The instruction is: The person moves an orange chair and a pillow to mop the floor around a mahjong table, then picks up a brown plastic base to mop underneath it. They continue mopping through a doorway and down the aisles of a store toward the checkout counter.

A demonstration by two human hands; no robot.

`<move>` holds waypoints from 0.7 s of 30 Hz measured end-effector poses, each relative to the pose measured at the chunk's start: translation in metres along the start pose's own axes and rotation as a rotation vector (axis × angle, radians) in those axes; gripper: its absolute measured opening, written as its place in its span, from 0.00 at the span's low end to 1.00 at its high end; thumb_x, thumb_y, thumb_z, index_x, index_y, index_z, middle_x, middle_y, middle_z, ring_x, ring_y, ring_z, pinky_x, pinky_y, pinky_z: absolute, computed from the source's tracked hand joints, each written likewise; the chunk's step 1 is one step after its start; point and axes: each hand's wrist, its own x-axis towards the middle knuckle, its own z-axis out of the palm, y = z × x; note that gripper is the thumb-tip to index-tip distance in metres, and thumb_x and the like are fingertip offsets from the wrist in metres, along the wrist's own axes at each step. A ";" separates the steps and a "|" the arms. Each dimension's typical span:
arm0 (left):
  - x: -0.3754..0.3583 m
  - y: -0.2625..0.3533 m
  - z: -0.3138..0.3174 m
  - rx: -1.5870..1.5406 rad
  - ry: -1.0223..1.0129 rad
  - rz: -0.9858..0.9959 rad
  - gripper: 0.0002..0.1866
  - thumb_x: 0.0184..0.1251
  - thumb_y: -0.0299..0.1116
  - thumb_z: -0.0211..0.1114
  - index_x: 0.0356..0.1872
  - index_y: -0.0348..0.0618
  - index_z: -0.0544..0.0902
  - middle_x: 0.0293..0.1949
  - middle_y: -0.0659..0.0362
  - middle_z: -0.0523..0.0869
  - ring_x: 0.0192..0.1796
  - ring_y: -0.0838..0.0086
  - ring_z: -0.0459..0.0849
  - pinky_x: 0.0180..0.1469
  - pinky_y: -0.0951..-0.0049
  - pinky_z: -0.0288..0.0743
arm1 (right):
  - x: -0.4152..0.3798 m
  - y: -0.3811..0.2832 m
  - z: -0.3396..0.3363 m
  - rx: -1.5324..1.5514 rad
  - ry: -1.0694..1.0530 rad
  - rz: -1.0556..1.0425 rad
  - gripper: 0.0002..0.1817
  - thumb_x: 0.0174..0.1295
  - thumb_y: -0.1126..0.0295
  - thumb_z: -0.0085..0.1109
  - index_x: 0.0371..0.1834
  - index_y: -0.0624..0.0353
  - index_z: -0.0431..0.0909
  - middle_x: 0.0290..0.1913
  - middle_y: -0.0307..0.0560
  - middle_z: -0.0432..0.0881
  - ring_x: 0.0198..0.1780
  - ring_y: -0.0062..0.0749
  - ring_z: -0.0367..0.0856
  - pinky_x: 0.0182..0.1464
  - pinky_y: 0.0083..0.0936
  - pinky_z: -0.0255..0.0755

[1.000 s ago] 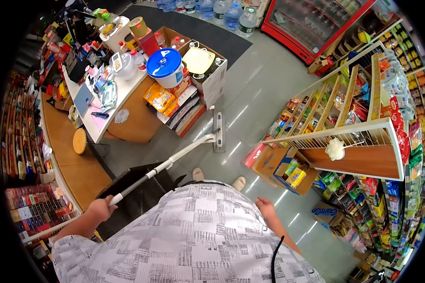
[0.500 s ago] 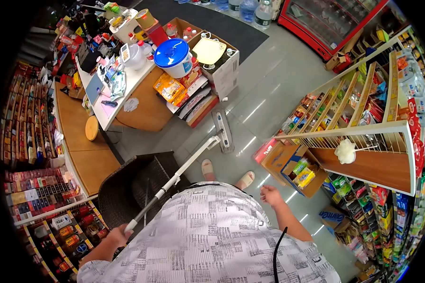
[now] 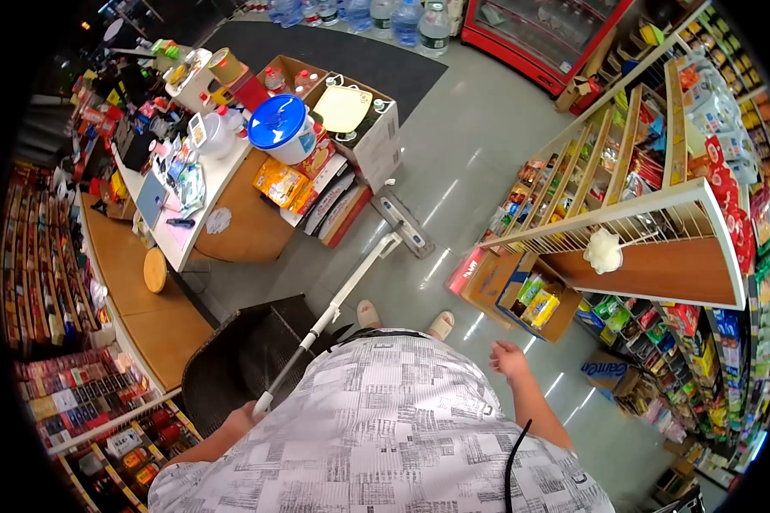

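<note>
My left hand [image 3: 244,421] is closed round the upper end of the white mop handle [image 3: 348,286], at my left side. The pole slants up and away to the flat mop head [image 3: 405,224], which lies on the grey floor tiles beside the stacked boxes. My right hand [image 3: 510,359] hangs at my right side with its fingers loosely bent and apart, holding nothing. Nearest to it is an open cardboard box [image 3: 535,299] with yellow and green packets inside. My light slippers [image 3: 441,324] show below the patterned shirt.
A dark wicker chair [image 3: 231,355] stands close on my left, next to the handle. Ahead is a counter [image 3: 246,224] with a blue-lidded bucket [image 3: 280,126] and boxes beside it. Snack shelves [image 3: 612,248] line the right. A red-framed fridge [image 3: 530,60] stands at the back.
The mop head has shifted slightly right and nearer, and its angle has turned. My left hand has moved right with the handle. My right hand is a little further right; the view has shifted.
</note>
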 end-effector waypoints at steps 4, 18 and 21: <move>0.029 0.026 -0.014 0.053 0.030 0.003 0.28 0.79 0.46 0.64 0.70 0.36 0.78 0.55 0.37 0.90 0.60 0.43 0.88 0.63 0.56 0.80 | -0.016 0.020 0.000 0.054 0.042 0.052 0.29 0.75 0.56 0.64 0.73 0.60 0.77 0.45 0.47 0.89 0.37 0.33 0.88 0.39 0.33 0.82; 0.147 0.246 -0.047 0.304 0.045 0.056 0.28 0.82 0.52 0.62 0.69 0.40 0.78 0.44 0.43 0.92 0.30 0.55 0.91 0.37 0.56 0.86 | -0.037 0.045 -0.037 0.141 0.123 0.037 0.29 0.73 0.60 0.67 0.73 0.63 0.77 0.42 0.49 0.89 0.32 0.32 0.86 0.34 0.29 0.80; 0.213 0.274 -0.027 0.291 0.098 0.201 0.28 0.81 0.53 0.62 0.66 0.37 0.79 0.40 0.42 0.91 0.29 0.55 0.91 0.33 0.54 0.85 | -0.035 0.054 -0.050 0.128 0.118 0.019 0.29 0.73 0.61 0.66 0.73 0.64 0.77 0.41 0.49 0.89 0.31 0.31 0.86 0.34 0.29 0.80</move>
